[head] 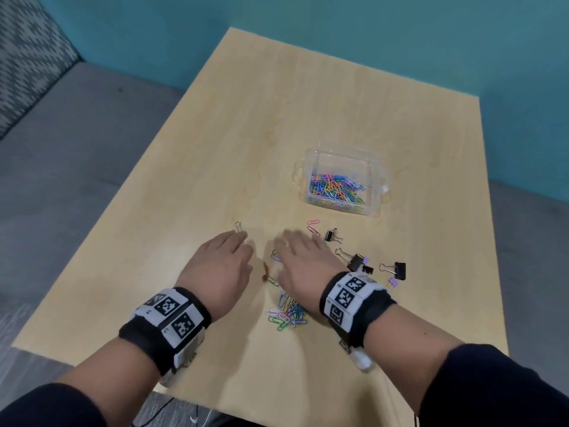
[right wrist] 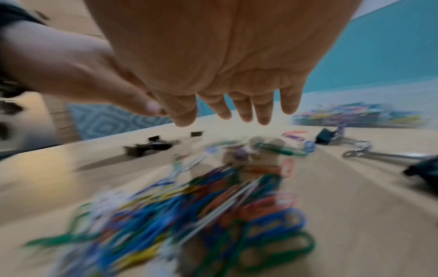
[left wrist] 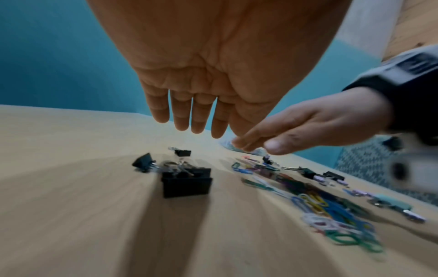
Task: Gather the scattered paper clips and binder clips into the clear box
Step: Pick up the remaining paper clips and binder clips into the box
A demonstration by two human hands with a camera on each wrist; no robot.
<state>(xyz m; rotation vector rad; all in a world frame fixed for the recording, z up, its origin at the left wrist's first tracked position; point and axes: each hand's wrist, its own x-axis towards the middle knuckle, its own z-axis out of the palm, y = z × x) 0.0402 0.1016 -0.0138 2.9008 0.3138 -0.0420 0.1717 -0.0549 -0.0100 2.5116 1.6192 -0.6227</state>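
The clear box (head: pixel 377 192) stands right of the table's middle and holds several coloured paper clips (head: pixel 334 188). A loose pile of paper clips (head: pixel 288 312) lies near me, under my right wrist. Black binder clips (head: pixel 334 236) and small lilac ones (head: pixel 392 282) are scattered right of my right hand (head: pixel 300 251). That hand hovers flat over the clips, fingers straight (right wrist: pixel 246 110), holding nothing. My left hand (head: pixel 228 254) hovers beside it, also flat and empty (left wrist: pixel 189 116), above a few black binder clips (left wrist: pixel 186 182). The wrist views are blurred.
The light wooden table (head: pixel 277 103) has bare surface behind and left of the box. Its left edge borders a grey bench (head: pixel 61 149) with a patterned cushion (head: pixel 27 57). A teal wall (head: pixel 400 41) stands behind.
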